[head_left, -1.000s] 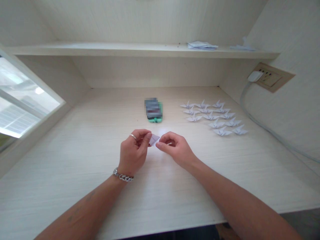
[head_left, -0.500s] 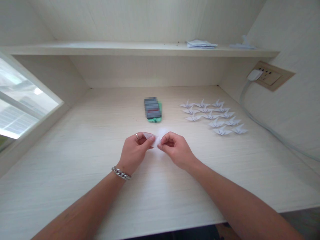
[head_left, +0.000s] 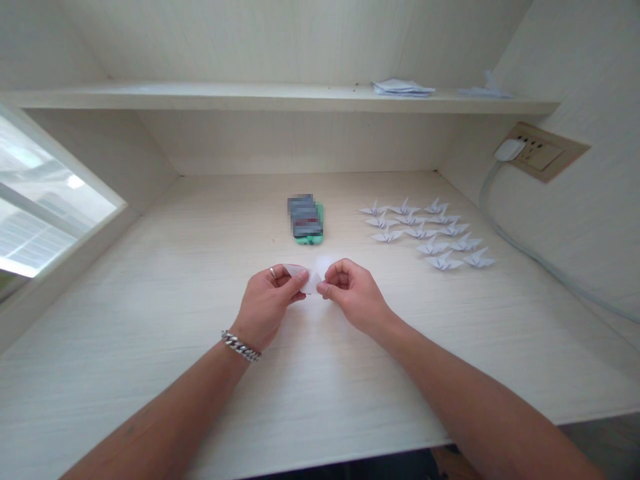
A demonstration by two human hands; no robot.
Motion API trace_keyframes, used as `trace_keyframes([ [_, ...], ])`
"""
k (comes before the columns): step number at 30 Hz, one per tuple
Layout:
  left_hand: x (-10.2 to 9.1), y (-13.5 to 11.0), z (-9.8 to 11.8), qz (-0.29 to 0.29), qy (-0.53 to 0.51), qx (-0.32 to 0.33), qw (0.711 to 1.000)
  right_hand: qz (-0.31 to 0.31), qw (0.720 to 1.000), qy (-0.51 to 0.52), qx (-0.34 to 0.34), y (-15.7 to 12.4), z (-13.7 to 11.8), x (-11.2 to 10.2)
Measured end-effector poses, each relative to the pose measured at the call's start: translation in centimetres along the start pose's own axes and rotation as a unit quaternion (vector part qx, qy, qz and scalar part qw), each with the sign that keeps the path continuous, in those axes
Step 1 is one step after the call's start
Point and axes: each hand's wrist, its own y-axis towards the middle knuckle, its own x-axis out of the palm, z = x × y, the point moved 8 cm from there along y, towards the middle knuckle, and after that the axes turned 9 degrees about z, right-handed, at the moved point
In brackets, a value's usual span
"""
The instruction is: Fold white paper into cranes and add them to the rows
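Observation:
Over the middle of the pale wooden desk (head_left: 150, 320), both my hands pinch one small white folded paper (head_left: 311, 277). My left hand (head_left: 270, 303), with a ring and a chain bracelet, grips the paper's left side between thumb and fingers. My right hand (head_left: 353, 293) has its fingers curled and pinches the paper's right side. The paper is bright and washed out, so its folds are hard to read.
Several folded white paper cranes (head_left: 430, 233) lie in rows at the right of the desk. A green-cased phone (head_left: 306, 221) lies behind my hands. A shelf (head_left: 225, 99) above carries loose papers (head_left: 403, 88). A wall socket (head_left: 537, 155) with a plug and grey cable (head_left: 525, 250) is at right; a window (head_left: 45, 207) at left.
Both hands have drawn closer together and shifted slightly away from me. The paper, earlier a visible pointed flap between the fingertips, is now spread wider above the fingers.

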Motion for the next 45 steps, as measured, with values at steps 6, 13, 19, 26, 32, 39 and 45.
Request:
trace_keyframes([
  [6,0.3,-0.1,-0.5,-0.011,-0.034,-0.039,0.999,-0.001,1.000,0.003,0.021,0.1,0.4,0.0],
  [13,0.2,-0.1,-0.4,-0.011,-0.001,-0.016,1.000,-0.012,0.999,0.002,0.031,0.0,0.5,0.1],
  [19,0.1,-0.1,0.2,-0.008,0.033,0.026,0.999,-0.028,1.000,0.009,0.006,0.0,0.4,0.4],
  [26,0.9,-0.4,0.3,-0.047,0.069,0.026,0.996,-0.002,0.996,-0.082,-0.019,0.1,0.1,-0.2],
  [32,1.1,-0.6,0.7,-0.061,0.098,0.041,0.992,0.010,0.999,-0.051,0.001,0.1,0.2,-0.4],
  [39,1.3,-0.8,0.8,-0.061,0.091,0.037,0.993,-0.033,0.998,-0.059,0.001,-0.1,-0.1,0.2],
  [45,1.1,-0.7,0.7,-0.052,0.086,0.029,0.994,-0.015,0.999,-0.049,0.007,-0.1,-0.2,0.1],
])
